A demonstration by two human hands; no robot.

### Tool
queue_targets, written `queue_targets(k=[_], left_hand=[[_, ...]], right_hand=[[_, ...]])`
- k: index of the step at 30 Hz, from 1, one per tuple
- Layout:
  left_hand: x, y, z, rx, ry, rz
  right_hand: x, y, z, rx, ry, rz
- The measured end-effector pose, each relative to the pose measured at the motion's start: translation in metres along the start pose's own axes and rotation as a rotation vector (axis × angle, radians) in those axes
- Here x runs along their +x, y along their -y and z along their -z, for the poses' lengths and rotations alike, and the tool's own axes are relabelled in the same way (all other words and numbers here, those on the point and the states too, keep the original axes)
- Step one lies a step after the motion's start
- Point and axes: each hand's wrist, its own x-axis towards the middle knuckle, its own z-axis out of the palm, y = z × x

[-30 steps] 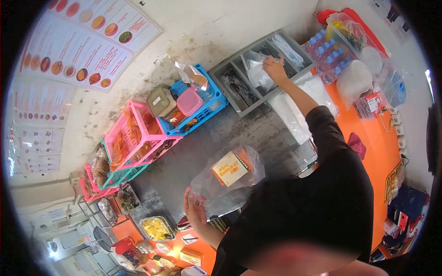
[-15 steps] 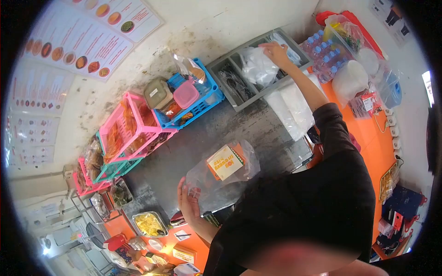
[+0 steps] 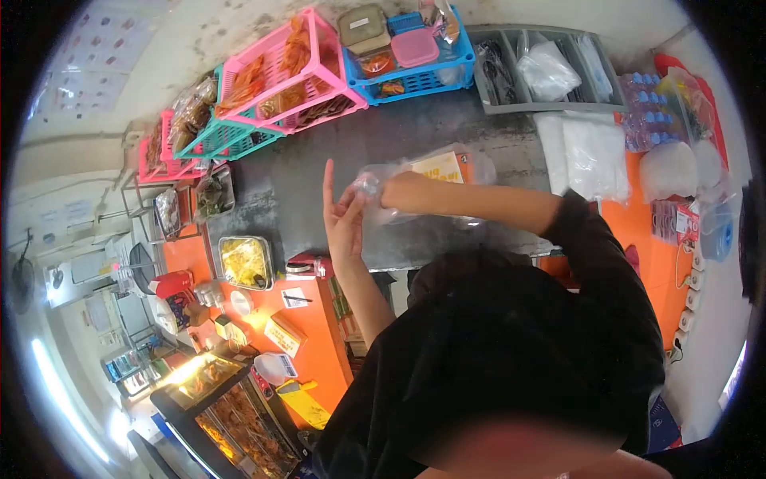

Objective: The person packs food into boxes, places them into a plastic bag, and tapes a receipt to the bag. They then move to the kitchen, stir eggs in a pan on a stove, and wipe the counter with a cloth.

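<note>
A clear plastic bag (image 3: pixel 484 169) lies on the dark worktop with a white, yellow-lettered box (image 3: pixel 440 167) in it. At the bag's gathered end, my left hand (image 3: pixel 345 219) pinches the plastic between thumb and fingers, its index finger stretched straight out. My right hand (image 3: pixel 405 192) is closed right beside it, against the bag. What its fingers hold, if anything, is hidden. The right forearm crosses over the box and covers its lower part.
Behind stand a grey divided tray (image 3: pixel 511 72) with plastic packets, a blue basket (image 3: pixel 407 86) and a pink basket (image 3: pixel 275 72). White plastic bags (image 3: pixel 586 156) lie to the right. A food container (image 3: pixel 246 262) sits at left, with a heated display case (image 3: pixel 231 407) below.
My right hand has left the grey tray and come down to the bag beside my left hand. My left index finger now points away. The view has turned and shifted.
</note>
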Motion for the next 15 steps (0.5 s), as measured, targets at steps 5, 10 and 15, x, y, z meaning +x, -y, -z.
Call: queue_targets(k=[5, 10, 15], left_hand=[[-0.008, -0.006, 0.010, 0.090, 0.023, 0.032], [-0.011, -0.009, 0.010, 0.026, 0.030, 0.072], [-0.007, -0.012, 0.000, 0.085, 0.063, 0.081]], right_hand=[[0.161, -0.107, -0.229, 0.301, -0.321, -0.103], [0.133, -0.094, -0.147, -0.326, 0.230, 0.261], [-0.029, -0.033, 0.032, 0.056, 0.332, 0.183]])
